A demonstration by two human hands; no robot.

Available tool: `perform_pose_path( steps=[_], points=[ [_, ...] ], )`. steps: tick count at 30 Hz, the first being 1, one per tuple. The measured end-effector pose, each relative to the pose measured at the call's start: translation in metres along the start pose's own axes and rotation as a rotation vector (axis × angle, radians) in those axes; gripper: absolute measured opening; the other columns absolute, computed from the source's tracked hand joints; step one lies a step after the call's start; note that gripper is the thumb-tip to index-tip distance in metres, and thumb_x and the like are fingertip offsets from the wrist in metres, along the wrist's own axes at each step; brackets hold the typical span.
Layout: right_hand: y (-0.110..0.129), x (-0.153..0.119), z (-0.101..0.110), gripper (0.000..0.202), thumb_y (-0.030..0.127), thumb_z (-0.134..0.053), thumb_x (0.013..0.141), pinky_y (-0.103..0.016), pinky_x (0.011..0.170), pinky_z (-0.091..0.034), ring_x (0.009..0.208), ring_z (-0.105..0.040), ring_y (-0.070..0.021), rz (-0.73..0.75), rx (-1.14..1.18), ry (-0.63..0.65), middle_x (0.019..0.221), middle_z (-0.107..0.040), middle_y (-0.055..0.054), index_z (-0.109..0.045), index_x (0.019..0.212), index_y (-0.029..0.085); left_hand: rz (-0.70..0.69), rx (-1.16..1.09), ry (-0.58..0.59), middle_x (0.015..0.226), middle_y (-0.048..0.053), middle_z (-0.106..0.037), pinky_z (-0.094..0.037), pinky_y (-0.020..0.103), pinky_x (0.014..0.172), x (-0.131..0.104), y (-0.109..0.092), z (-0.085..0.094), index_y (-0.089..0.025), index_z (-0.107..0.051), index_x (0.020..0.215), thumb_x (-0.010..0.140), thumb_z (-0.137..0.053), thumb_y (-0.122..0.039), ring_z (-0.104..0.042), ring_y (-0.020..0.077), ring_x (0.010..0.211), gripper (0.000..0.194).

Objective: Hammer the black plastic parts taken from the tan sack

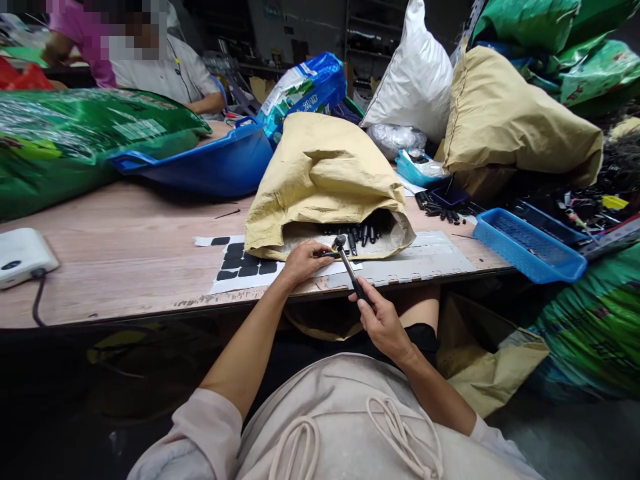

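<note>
My right hand [383, 320] is wrapped round the black handle of a small hammer-like tool [349, 268], whose dark round head is up near my left fingertips. My left hand [303, 263] pinches a thin dark piece [331, 254] at the mouth of a tan paper sack [325, 180]. Inside the sack's opening lie several black tube-shaped parts [365, 235]. A white sheet with black rounded squares [245, 261] is left of my left hand, partly under the sack.
A blue basin [210, 163] and a green bag [85, 140] stand left. At right are a blue basket [530, 245], loose black parts [445, 212] and a second tan sack [520, 120]. A white device [25, 257] sits far left. Two people [185, 73] are across the table.
</note>
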State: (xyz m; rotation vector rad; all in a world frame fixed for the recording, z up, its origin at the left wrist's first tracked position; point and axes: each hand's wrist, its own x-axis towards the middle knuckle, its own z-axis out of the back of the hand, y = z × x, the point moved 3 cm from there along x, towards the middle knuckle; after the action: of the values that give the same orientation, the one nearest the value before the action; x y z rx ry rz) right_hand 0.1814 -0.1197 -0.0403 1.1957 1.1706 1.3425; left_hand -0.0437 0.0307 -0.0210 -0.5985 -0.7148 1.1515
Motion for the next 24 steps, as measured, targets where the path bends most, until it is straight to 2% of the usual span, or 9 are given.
perform_pose_path(
  steps=[6, 9, 12, 14, 18, 22, 24],
  points=[
    [0.007, 0.001, -0.004, 0.062, 0.04, -0.072, 0.098, -0.033, 0.073, -0.064, 0.081, -0.07, -0.0196, 0.045, -0.075, 0.011, 0.113, -0.08, -0.009, -0.065, 0.158, 0.029, -0.021, -0.007, -0.017, 0.101, 0.004, -0.08, -0.052, 0.034, 0.086, 0.0, -0.003, 0.0, -0.022, -0.084, 0.102, 0.082, -0.078, -0.037, -0.069, 0.0244, 0.096, 0.025],
    [0.015, 0.001, -0.005, 0.058, 0.039, -0.068, 0.101, -0.042, 0.092, -0.066, 0.095, -0.074, -0.0239, 0.13, -0.155, 0.0, 0.115, -0.081, -0.01, -0.065, 0.158, 0.027, -0.032, 0.006, -0.006, 0.099, 0.005, -0.079, -0.052, 0.035, 0.086, 0.0, -0.003, 0.001, -0.023, -0.086, 0.104, 0.084, -0.077, -0.039, -0.07, 0.0254, 0.096, 0.027],
    [0.02, 0.001, -0.008, 0.056, 0.037, -0.066, 0.102, -0.045, 0.11, -0.06, 0.111, -0.076, -0.0259, 0.222, -0.211, -0.016, 0.126, -0.08, -0.011, -0.067, 0.156, 0.025, -0.035, 0.014, 0.0, 0.098, 0.005, -0.078, -0.051, 0.035, 0.087, 0.001, -0.001, 0.0, -0.024, -0.088, 0.106, 0.083, -0.077, -0.039, -0.07, 0.0258, 0.097, 0.029],
    [0.019, 0.002, -0.01, 0.055, 0.035, -0.064, 0.102, -0.044, 0.113, -0.059, 0.114, -0.076, -0.0255, 0.225, -0.228, -0.011, 0.132, -0.079, -0.01, -0.067, 0.156, 0.025, -0.026, 0.015, -0.003, 0.097, 0.005, -0.077, -0.051, 0.035, 0.085, 0.002, 0.0, -0.001, -0.024, -0.088, 0.106, 0.083, -0.078, -0.04, -0.07, 0.0253, 0.095, 0.03],
    [0.013, 0.002, -0.011, 0.054, 0.034, -0.062, 0.102, -0.045, 0.111, -0.061, 0.11, -0.077, -0.0247, 0.179, -0.25, 0.013, 0.128, -0.081, -0.009, -0.067, 0.156, 0.026, -0.012, 0.005, -0.013, 0.098, 0.004, -0.078, -0.051, 0.034, 0.084, 0.003, 0.001, -0.003, -0.024, -0.088, 0.104, 0.082, -0.078, -0.04, -0.07, 0.0249, 0.094, 0.029],
    [0.012, -0.001, -0.008, 0.055, 0.037, -0.064, 0.102, -0.048, 0.116, -0.058, 0.116, -0.076, -0.0262, 0.188, -0.225, -0.043, 0.139, -0.077, -0.01, -0.066, 0.157, 0.027, -0.023, -0.023, -0.01, 0.103, 0.006, -0.08, -0.052, 0.036, 0.089, 0.003, 0.001, -0.004, -0.025, -0.088, 0.105, 0.082, -0.078, -0.038, -0.071, 0.0266, 0.099, 0.028],
    [0.011, -0.002, -0.008, 0.056, 0.038, -0.066, 0.102, -0.048, 0.117, -0.057, 0.117, -0.076, -0.0266, 0.178, -0.211, -0.055, 0.138, -0.077, -0.01, -0.066, 0.157, 0.027, -0.019, -0.027, -0.017, 0.104, 0.006, -0.081, -0.053, 0.037, 0.089, 0.003, 0.002, -0.004, -0.025, -0.088, 0.104, 0.082, -0.079, -0.039, -0.072, 0.0269, 0.1, 0.028]
  ],
)
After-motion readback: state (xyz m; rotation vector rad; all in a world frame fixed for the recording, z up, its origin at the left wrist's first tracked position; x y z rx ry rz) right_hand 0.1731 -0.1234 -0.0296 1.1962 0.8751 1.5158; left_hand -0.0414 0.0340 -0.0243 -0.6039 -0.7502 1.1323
